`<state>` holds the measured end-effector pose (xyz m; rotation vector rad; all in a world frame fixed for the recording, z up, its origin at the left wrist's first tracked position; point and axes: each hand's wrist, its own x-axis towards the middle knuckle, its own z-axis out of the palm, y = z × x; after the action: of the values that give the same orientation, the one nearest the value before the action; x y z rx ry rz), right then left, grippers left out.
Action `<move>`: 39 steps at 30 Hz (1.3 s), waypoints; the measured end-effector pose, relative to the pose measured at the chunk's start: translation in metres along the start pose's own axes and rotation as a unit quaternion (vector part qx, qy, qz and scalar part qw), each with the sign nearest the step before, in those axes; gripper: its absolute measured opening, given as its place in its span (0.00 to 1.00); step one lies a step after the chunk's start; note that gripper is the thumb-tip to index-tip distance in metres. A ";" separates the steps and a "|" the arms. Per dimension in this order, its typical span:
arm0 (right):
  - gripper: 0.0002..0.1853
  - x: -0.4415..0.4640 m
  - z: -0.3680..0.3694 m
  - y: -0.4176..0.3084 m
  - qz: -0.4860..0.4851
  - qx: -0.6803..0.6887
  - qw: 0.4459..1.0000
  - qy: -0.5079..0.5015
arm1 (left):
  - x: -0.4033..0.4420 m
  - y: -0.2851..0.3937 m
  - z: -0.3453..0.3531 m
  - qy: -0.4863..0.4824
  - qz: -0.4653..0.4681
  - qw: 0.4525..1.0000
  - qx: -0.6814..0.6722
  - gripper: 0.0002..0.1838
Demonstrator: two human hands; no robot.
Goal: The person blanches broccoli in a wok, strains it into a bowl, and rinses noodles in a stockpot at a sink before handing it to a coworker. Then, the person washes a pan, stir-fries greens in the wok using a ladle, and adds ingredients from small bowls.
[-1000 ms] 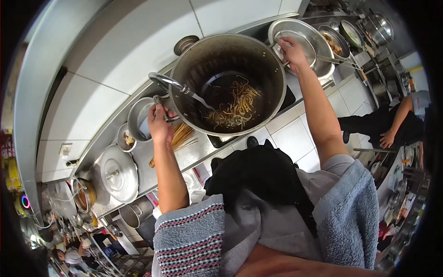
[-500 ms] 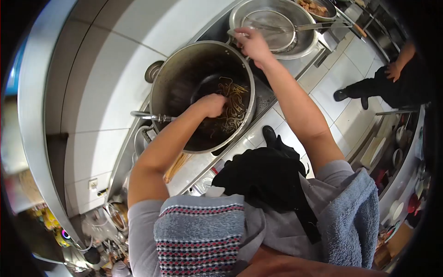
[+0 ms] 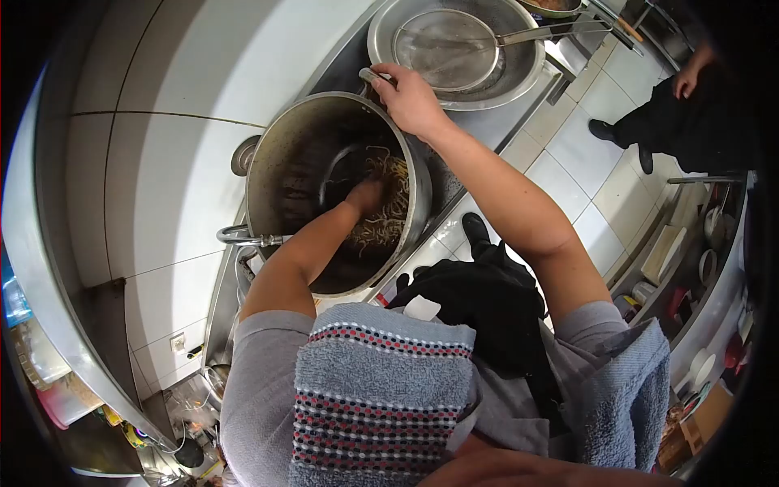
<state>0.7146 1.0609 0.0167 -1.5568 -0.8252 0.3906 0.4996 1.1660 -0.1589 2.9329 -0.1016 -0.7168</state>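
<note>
A large deep metal pot (image 3: 280,150) stands tilted, with its dark inside facing me. Thin yellowish-brown, noodle-like strands (image 3: 381,223) lie along its right inner side. My left hand (image 3: 367,197) is down inside the pot among these strands; its fingers are lost in shadow and behind the strands. At the pot's upper rim, my right hand (image 3: 408,99) has its fingers closed around the side handle (image 3: 370,76). Just beyond that hand is a wide metal basin (image 3: 523,77) with a round mesh strainer (image 3: 446,50) lying in it.
A curved metal tap (image 3: 243,237) reaches over the pot's left rim. White tiled wall (image 3: 174,170) rises on the left. A person in dark clothes (image 3: 690,122) is at the far right, above the tiled floor. Shelves with bowls and utensils (image 3: 698,276) line the right side.
My left hand has gone deeper into the pot and among the strands. The pot sits lower and further left in view, tipped more. My right hand keeps hold of the handle.
</note>
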 end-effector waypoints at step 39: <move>0.18 0.000 -0.009 -0.018 -0.009 -0.023 1.000 -0.008 | 0.001 -0.072 -0.026 0.084 -0.245 0.962 -0.090 0.17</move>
<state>0.7156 1.0545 0.0358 -1.5901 -0.8656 0.3732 0.5155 1.2395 -0.1456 2.8388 0.6875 -0.4872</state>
